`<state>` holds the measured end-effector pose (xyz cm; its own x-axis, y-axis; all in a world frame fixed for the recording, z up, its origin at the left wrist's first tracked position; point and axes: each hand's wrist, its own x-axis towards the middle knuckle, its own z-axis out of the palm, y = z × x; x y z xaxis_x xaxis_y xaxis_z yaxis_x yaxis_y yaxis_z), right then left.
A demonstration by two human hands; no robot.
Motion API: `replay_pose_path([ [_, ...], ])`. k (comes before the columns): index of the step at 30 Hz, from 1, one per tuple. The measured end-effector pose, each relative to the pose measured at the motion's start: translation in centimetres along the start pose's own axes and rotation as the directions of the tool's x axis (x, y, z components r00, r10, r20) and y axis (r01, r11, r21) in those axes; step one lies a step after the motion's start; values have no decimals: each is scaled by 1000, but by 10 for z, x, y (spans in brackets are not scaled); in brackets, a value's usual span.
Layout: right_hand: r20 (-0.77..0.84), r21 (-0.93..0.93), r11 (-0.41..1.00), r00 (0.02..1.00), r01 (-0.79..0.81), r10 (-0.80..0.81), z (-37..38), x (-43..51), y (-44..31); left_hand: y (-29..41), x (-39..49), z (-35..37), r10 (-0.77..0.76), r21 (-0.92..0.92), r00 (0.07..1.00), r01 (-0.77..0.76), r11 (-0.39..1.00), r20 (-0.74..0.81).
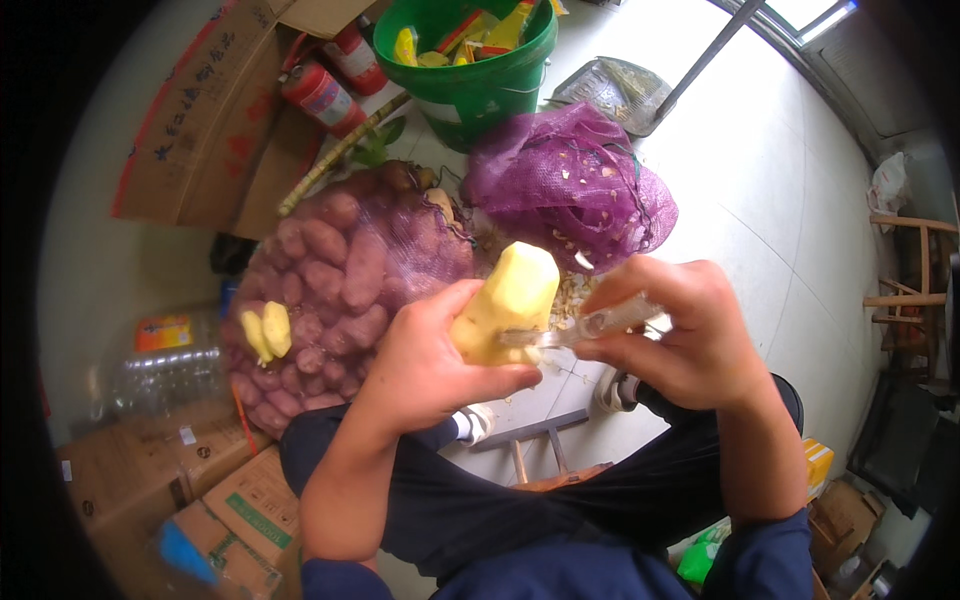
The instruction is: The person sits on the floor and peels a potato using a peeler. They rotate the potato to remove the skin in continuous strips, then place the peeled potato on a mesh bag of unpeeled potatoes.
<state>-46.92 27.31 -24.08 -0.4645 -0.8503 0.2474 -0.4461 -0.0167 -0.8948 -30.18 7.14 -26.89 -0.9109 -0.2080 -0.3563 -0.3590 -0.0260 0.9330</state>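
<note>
A large peeled yellow potato [517,292] is gripped in my left hand [427,360], its narrower end tilted up and away from me. My right hand [679,330] holds a peeler [585,326] with a clear handle, blurred by motion. Its head lies against the potato's lower right side, where a bit of peel or flesh sticks out. Left of my hands bulges a purple mesh sack of unpeeled potatoes [322,300]. Two small peeled pieces [266,330] rest on top of that sack.
Peelings [574,296] litter the tiles beside a crumpled purple mesh bag [577,180]. Beyond stand a green bucket [480,97] with yellow wrappers, a dustpan [615,90] and red fire extinguishers [322,94]. Cardboard boxes [247,517] sit at lower left; a wooden chair [911,300] is at right.
</note>
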Motion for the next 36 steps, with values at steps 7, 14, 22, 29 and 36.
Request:
replay_pose_path([
  [7, 82, -40, 999, 996, -12, 16, 0, -2, -4, 7, 0, -4, -105, -208, 983, 135, 969, 150],
  [14, -8, 32, 999, 1000, 18, -18, 3, 0, 3, 7, 2, -1, -89, -126, 985, 108, 986, 148],
  [22, -84, 411, 860, 927, -302, 366, -15, 1, -3, -10, 7, 6, 649, 818, 755, -433, 378, 100],
  [29, 51, 146, 926, 938, -348, 344, -22, 0, -10, -8, 10, 10, 762, 926, 607, -376, 24, 227],
  [36, 21, 314, 819, 866, -481, 500, -25, 0, -7, -5, 9, 15, 789, 929, 553, -365, -59, 267],
])
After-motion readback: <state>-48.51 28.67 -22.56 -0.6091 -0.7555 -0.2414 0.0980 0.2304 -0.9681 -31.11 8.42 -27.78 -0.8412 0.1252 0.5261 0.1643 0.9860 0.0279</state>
